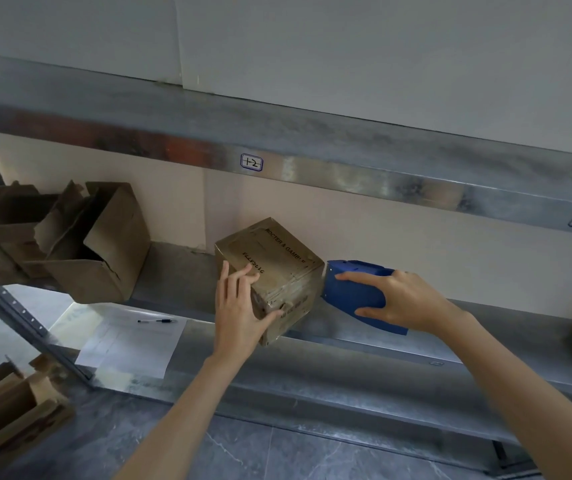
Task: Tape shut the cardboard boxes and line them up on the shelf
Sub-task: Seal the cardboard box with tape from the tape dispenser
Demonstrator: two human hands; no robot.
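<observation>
Cardboard box (270, 271) front and centre, flaps closed, sitting at the front edge of the metal shelf (346, 341) with one corner turned toward us. Our left hand (239, 306) clamps that near corner, fingers bent over the top and thumb round the front face. Against the box's right side we press the nose of a blue tape dispenser (353, 289). Our right hand (402, 299) is wrapped round its body, forefinger stretched along the top. Off to the left on the same shelf is a huddle of open boxes (97, 244), flaps sticking up, well apart from ours. Below them we see a sheet of paper (128, 337) with a pen (156, 321) lying on it. Overhead, a handwritten label (251, 162) sits on the upper beam.
</observation>
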